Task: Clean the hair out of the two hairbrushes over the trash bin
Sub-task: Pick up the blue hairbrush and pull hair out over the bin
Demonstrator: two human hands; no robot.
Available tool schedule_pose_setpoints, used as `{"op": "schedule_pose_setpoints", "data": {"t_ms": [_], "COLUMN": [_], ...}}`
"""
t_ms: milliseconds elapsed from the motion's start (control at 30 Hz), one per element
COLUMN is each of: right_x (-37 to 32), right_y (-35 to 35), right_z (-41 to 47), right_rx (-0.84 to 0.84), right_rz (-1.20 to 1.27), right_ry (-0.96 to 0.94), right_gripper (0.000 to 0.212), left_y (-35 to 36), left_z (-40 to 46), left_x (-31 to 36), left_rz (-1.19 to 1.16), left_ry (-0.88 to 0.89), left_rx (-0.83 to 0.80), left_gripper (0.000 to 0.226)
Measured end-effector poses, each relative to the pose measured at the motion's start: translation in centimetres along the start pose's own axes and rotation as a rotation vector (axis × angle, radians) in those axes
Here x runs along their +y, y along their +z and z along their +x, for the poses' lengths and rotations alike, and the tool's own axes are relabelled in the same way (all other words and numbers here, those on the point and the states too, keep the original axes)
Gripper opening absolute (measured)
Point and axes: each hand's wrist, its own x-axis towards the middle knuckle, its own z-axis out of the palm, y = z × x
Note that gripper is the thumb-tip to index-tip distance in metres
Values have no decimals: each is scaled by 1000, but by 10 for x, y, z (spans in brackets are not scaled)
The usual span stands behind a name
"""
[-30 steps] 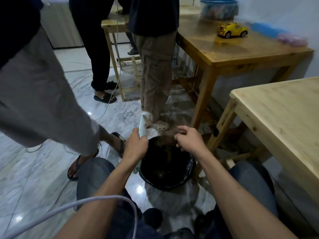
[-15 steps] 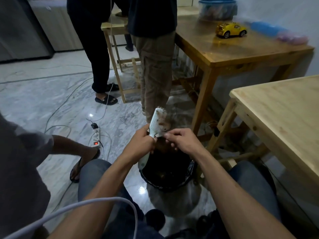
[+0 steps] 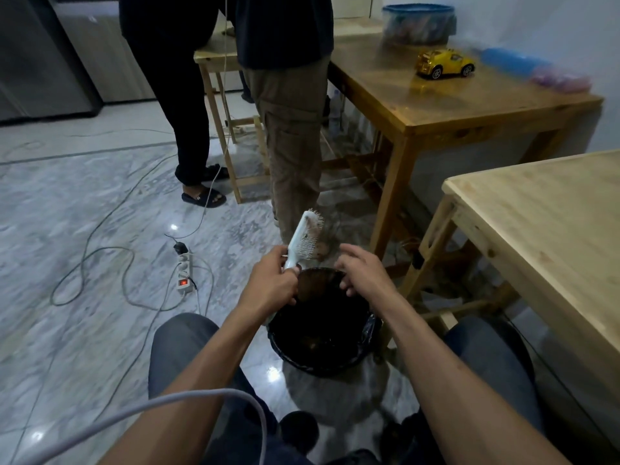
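My left hand (image 3: pixel 271 283) grips the handle of a pale blue-white hairbrush (image 3: pixel 302 238), held upright over the far rim of the trash bin (image 3: pixel 372 327). Brown hair (image 3: pixel 320 241) clings to its bristles, which face right. A loose brown clump (image 3: pixel 315 283) hangs between my hands above the bin. My right hand (image 3: pixel 360 275) hovers just right of the brush with fingers spread and curled down; I cannot tell whether it touches that clump. The bin has a black liner and stands on the floor between my knees. Only one brush is in view.
Two people stand just beyond the bin (image 3: pixel 292 135) (image 3: pixel 181 105). A light wooden table (image 3: pixel 553 223) is close on my right, a darker one (image 3: pixel 436 105) behind it carries a yellow toy car (image 3: pixel 444 63). A power strip (image 3: pixel 184 271) and cables lie on the marble floor at left.
The person crouching at left has gone out of view. The brush has tilted up higher over the bin. My right hand has come off the bristles and opened.
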Motion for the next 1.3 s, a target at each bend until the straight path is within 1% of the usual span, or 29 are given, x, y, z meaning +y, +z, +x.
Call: {"op": "schedule_pose_setpoints", "data": {"t_ms": [67, 100, 167, 267, 333, 433, 467, 500, 533, 567, 633, 667, 733, 767, 800, 833, 900, 967, 1000, 1033, 1067, 1100, 1133, 1167, 1233, 1300], "right_x": [-7, -9, -11, -7, -5, -3, -2, 0, 2, 3, 4, 3, 0, -3, -5, -8, -11, -12, -11, -10, -9, -7, -5, -5, -5, -4], "right_y": [1, 2, 5, 9, 9, 0, -4, -9, -11, -12, -10, -8, -3, -1, 0, 0, -2, -2, 0, 2, 5, 6, 5, 3, -5, -10], "right_z": [1, 1, 1, 0, -1, -4, -5, -7, -8, -8, -7, -6, -3, -1, 0, 1, 2, 2, 0, -1, -2, -3, -2, -2, -2, -3], "right_rx": [-51, -85, -103, -10, 45, 124, 144, 150, 150, 144, 110, 68, -15, -35, -53, -84, -182, -301, -334, -314, -244, -150, -64, -3, 59, 89], "right_rz": [149, 184, 167, 131, 111, 128, 135, 131, 116, 101, 23, -47, -179, -197, -172, -113, 41, 163, 197, 203, 197, 200, 221, 250, 289, 287], "right_ry": [-21, -36, -77, -109, -141, -189, -200, -208, -216, -219, -206, -184, -113, -92, -93, -106, -115, -106, -118, -140, -163, -181, -192, -197, -212, -229], "right_gripper": [50, 44, 33, 24, 23, 22, 20, 19, 19, 18, 12, 17, 51, 66, 74, 76, 67, 44, 31, 18, 8, 7, 9, 10, 9, 10], "left_y": [3, 5, 7, 5, 2, -10, -15, -19, -21, -20, -14, -10, -4, -2, -1, 0, 1, 1, 0, -2, -4, -7, -10, -14, -20, -22], "left_z": [-2, -2, -1, 4, 9, 19, 21, 22, 21, 18, 12, 10, 4, 2, -1, -2, -4, -5, -6, -6, -5, -5, -4, -3, -2, -1], "left_x": [-1, -1, -3, -4, -6, -15, -19, -21, -21, -18, -13, -11, -6, -3, -1, 2, 5, 8, 9, 10, 10, 10, 8, 6, 1, -5], "left_rz": [34, 39, 17, -94, -190, -330, -336, -320, -298, -278, -215, -171, -72, -27, 6, 28, 95, 152, 160, 163, 171, 183, 177, 153, 97, 96], "left_ry": [37, 56, 66, -8, -87, -234, -254, -257, -248, -219, -136, -90, -10, 25, 59, 92, 171, 222, 231, 236, 237, 222, 190, 143, 38, -10], "left_rx": [-20, -29, -31, 38, 75, 235, 275, 281, 260, 229, 171, 142, 80, 61, 47, 35, 16, -2, -1, 8, 33, 70, 112, 148, 189, 204], "left_gripper": [24, 26, 29, 25, 22, 18, 19, 24, 27, 26, 16, 14, 16, 18, 22, 26, 30, 34, 35, 35, 34, 31, 27, 22, 20, 21]}}
